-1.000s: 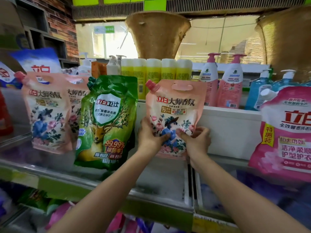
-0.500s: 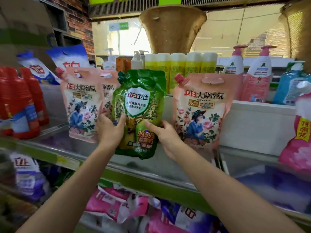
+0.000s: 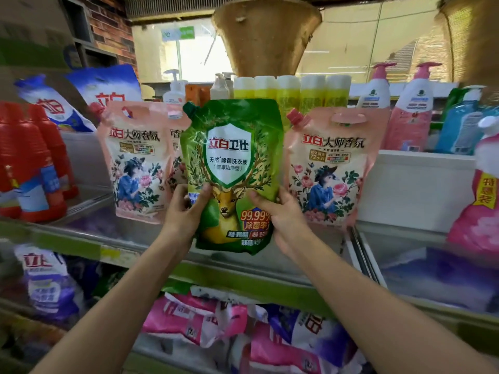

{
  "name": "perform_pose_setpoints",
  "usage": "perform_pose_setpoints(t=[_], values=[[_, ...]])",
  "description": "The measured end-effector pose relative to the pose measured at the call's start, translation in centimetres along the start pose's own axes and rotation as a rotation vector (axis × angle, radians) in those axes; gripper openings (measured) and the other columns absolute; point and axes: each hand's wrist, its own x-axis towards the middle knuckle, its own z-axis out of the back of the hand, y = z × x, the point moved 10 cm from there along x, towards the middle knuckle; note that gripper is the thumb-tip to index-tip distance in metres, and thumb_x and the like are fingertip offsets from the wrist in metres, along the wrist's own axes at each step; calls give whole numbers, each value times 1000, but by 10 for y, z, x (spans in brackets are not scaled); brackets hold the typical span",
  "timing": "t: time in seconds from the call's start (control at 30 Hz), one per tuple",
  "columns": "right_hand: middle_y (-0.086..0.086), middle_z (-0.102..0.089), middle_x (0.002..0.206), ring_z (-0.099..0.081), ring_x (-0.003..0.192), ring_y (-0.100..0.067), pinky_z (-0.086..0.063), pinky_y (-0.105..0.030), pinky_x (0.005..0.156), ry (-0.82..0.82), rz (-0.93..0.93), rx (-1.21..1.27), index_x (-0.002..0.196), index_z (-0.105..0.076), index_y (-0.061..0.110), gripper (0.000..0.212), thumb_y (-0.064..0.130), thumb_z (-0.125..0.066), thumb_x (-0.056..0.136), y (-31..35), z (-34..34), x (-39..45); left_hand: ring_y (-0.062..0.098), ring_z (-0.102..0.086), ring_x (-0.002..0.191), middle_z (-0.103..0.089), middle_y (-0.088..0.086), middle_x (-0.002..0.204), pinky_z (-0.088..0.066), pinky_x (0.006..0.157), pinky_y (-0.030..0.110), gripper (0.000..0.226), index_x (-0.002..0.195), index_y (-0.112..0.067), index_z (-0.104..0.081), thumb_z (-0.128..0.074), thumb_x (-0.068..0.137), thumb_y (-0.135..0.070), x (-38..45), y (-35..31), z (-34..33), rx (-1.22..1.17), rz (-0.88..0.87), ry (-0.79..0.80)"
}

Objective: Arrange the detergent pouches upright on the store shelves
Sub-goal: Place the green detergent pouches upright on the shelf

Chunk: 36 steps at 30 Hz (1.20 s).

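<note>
Red bottles point(image 3: 32, 168) stand at the far left w/ blue labels, packed close together. Up on the back ledge: a row of yellow bottles point(image 3: 293, 95) side by side, touching. Left of them a white pump bottle point(image 3: 176, 94) & a cream pump bottle point(image 3: 220, 87). Right of the yellow ones, two pink pump bottles point(image 3: 407, 112) w/ white labels, just beside each other. Next to those, blue pump bottles point(image 3: 464, 125), a bit blurry. A big brown woven basket point(image 3: 266, 36) sits above the yellow row; another one point(image 3: 469, 41) at top right. Red brick wall point(image 3: 110, 25) at top left. Bright window point(image 3: 199, 58) behind.
</note>
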Motion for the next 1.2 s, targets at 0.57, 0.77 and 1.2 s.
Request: perform_pose_setpoints(t=[0.57,0.77,1.2], values=[[-2,-79,91,-76,79,-16,-60,-27,63,-289,267,-109,102,-67,17,35,7,-72,69,137,208,-112,20,-71,100,-71,3,118,-57,88,45,44,121,-31,-57,-73,80,-25,-66,37,-252,-227,109,454],[-1,-78,98,-75,86,-16,-61,-30,70,-356,256,-143,110,-65,18,41,7,-71,71,161,268,-120,14,-69,104,-70,-7,118,-57,87,35,56,136,-23,-47,-71,86,-22,-63,51,-316,-174,116,473],[1,-73,117,-71,105,-18,-55,-46,93,-455,260,-281,130,-58,22,48,13,-70,85,166,296,-84,20,-65,105,-65,2,127,-56,84,38,53,136,-25,-49,-70,87,-21,-29,59,-343,-115,102,307]])
